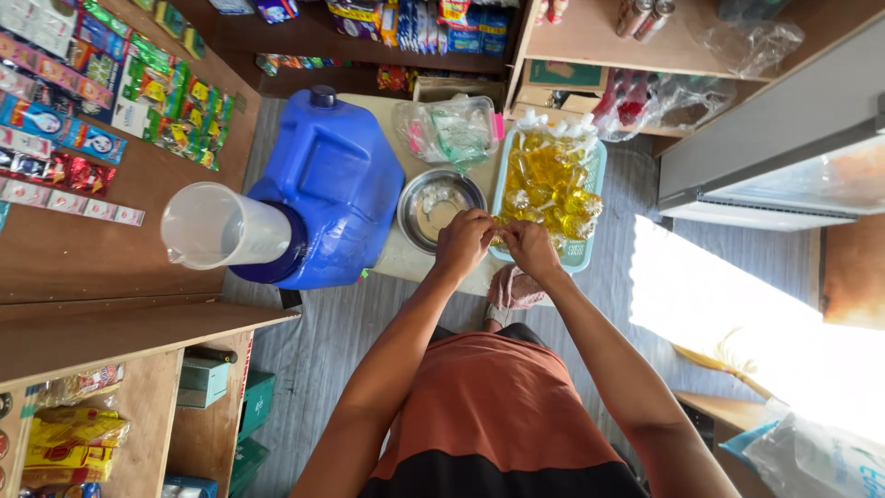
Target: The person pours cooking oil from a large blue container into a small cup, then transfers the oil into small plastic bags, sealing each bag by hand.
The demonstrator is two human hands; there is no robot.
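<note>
- The left hand (464, 242) and the right hand (528, 247) met over the near edge of the small table (392, 263), fingers pinched together on a small clear bag of yellow liquid (499, 242); the bag was mostly hidden between them, so the exact grip could not be told beyond both hands being closed on it.
- That bag sat at the near left corner of a pale green basket (590, 175), which was heaped with more knotted bags of yellow liquid (551, 180).
- A round steel bowl (441, 207) stood just left of the basket, touching the left hand's knuckles from the far side.
- A big blue jerrycan (332, 194) lay on the table's left side, with a clear plastic jug (221, 226) at its mouth, jutting past the left edge.
- A bundle of clear plastic bags (452, 129) lay at the far edge, behind the bowl.
- A pinkish cloth (513, 288) hung at the near edge, under the right wrist.
</note>
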